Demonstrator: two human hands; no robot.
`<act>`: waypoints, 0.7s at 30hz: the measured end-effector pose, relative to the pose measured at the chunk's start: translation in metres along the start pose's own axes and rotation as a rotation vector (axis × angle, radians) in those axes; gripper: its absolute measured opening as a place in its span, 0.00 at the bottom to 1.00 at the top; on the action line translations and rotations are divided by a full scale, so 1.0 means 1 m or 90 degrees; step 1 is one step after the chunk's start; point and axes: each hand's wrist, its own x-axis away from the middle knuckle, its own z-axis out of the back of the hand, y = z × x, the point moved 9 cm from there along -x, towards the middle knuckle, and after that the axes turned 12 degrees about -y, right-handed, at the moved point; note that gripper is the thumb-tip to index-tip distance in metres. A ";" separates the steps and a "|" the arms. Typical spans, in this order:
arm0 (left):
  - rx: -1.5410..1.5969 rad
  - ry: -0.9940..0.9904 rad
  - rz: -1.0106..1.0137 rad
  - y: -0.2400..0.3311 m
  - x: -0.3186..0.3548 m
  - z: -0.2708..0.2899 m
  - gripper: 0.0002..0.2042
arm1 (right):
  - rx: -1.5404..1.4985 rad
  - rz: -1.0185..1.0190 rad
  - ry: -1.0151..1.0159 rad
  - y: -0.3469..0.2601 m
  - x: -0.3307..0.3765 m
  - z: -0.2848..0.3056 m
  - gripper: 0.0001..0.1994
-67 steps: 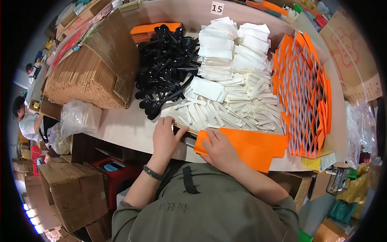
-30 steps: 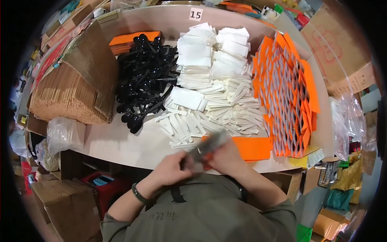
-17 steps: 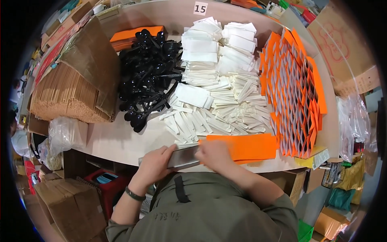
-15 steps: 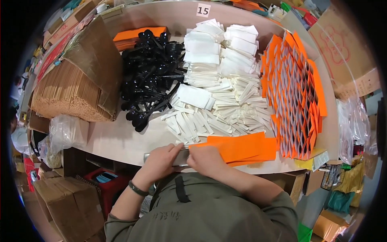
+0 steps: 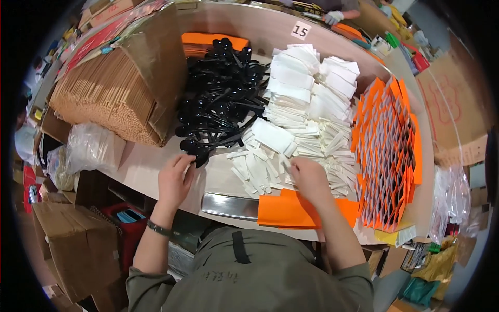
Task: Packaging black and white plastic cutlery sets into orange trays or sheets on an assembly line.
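My left hand (image 5: 175, 182) reaches to the near end of a heap of black plastic spoons and forks (image 5: 223, 99). Its thumb and fingers are apart, the fingertips at the lowest spoon (image 5: 200, 158). Over the loose white paper packets (image 5: 254, 169), my right hand (image 5: 313, 182) has its fingers pinched at the end of a narrow white packet (image 5: 284, 164); its palm side is hidden. Below that hand lie flat orange paper sleeves (image 5: 283, 212), partly covered by my right forearm. They overlap a shiny metal plate (image 5: 228, 206) at the table's front edge.
An open carton (image 5: 156, 62) of tightly packed thin wooden sticks (image 5: 104, 106) stands at left. Upright orange sleeves (image 5: 387, 156) stand in rows at right. White napkins (image 5: 291, 78) are stacked at the back. Beyond the raised rim appears another person's gloved hand (image 5: 333, 18).
Both hands have left the metal plate and orange sleeves at the front edge. The left went forward to the spoons, the right to the white packets. The view has shifted.
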 end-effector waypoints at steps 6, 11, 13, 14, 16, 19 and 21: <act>-0.042 -0.091 -0.041 0.021 -0.054 -0.031 0.08 | 0.209 0.078 0.101 -0.020 -0.056 0.001 0.05; -0.040 -0.052 -0.074 0.018 -0.058 -0.031 0.06 | 0.176 0.044 0.103 -0.015 -0.063 0.000 0.04; -0.002 -0.016 -0.054 0.007 -0.056 -0.025 0.06 | 0.040 0.049 0.069 -0.030 -0.046 0.002 0.05; 0.032 0.023 -0.038 0.001 -0.051 -0.018 0.06 | -0.097 0.048 0.039 -0.040 -0.033 0.001 0.06; 0.064 0.036 -0.029 0.012 -0.049 -0.005 0.07 | -0.092 0.137 -0.076 -0.081 -0.004 -0.017 0.05; 0.146 0.007 0.013 0.022 -0.035 -0.002 0.07 | 0.065 0.290 -0.254 -0.120 0.031 -0.085 0.03; 0.221 -0.015 0.046 0.022 -0.021 -0.007 0.06 | 0.069 0.342 -0.206 -0.117 0.037 -0.096 0.03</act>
